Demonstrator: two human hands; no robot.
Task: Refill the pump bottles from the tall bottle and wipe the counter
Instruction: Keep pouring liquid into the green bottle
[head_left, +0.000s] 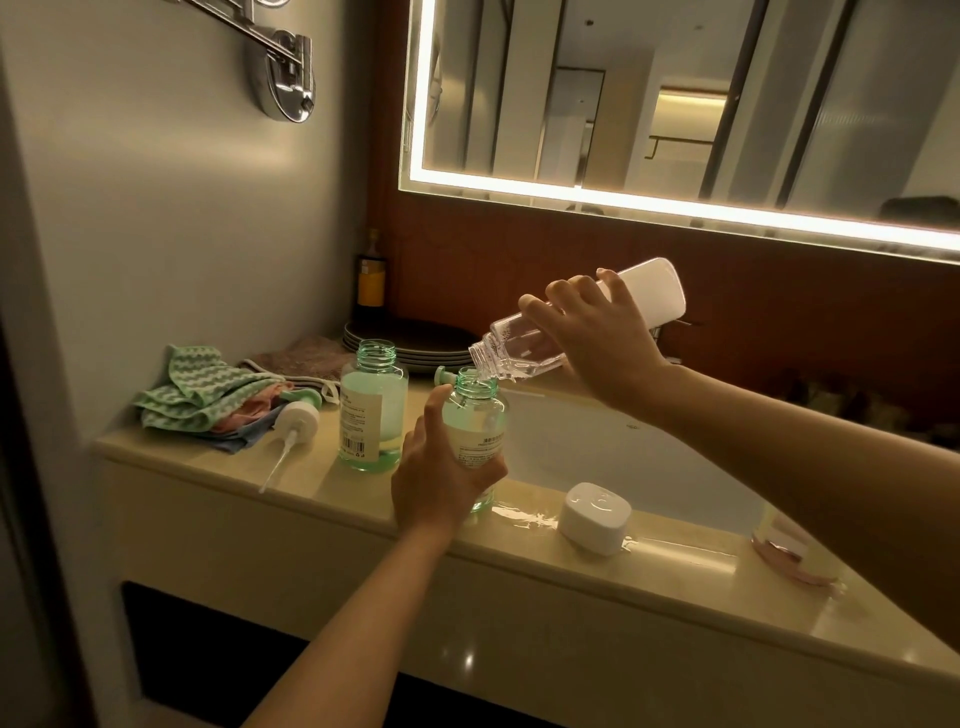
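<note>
Your right hand (597, 338) wrapped closed round the middle of the tall bottle (514, 343), tipping it neck-down so that its mouth met the open neck below. Your left hand (441, 483) curled round the lower body of the pump bottle (475, 410), steadying it on the counter (519, 571) against the pour. The stream was unclear, though liquid was probably flowing. The second pump bottle (373, 410) stood uncapped just left of your left hand. A puddle (519, 517) lay just right of it.
</note>
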